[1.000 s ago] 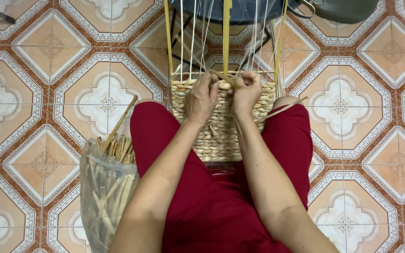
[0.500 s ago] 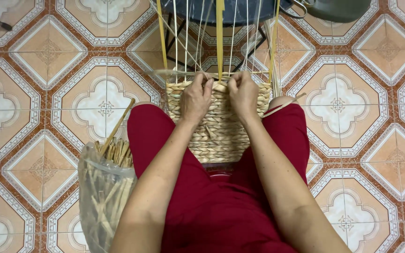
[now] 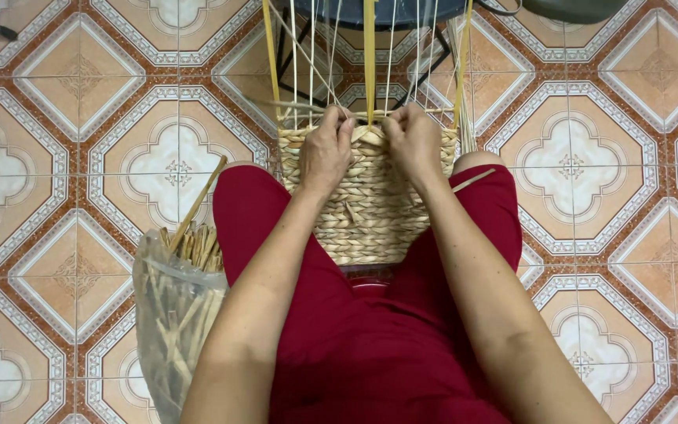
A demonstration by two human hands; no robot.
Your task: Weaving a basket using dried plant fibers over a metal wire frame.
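A clear plastic bag (image 3: 173,330) is seen just left of the half-woven basket (image 3: 366,200), standing on the patterned floor tiles (image 3: 72,157) beside the person's left thigh. It is tall, crinkled and open at the top, and is filled with pale dried reed stalks (image 3: 194,235), one of which juts out above the rest at a slant. No label can be made out on it.

The basket is held between the knees, against the red trousers (image 3: 370,345). Its finished part is made of thick, twisted rows of straw-coloured fibre, laid in even horizontal bands. Above the woven edge, thin white upright strands (image 3: 313,55) and broader yellow stakes (image 3: 369,59) rise out of the basket, toward a dark metal stand (image 3: 292,47) behind it.

Both hands are placed at the basket's top rim, on either side of the middle yellow stake. The left hand (image 3: 325,149) is curled over the rim, its fingers closed on the weaving strand there. The right hand (image 3: 413,141) is likewise clenched on the rim fibre, just beside the left, the two nearly touching.
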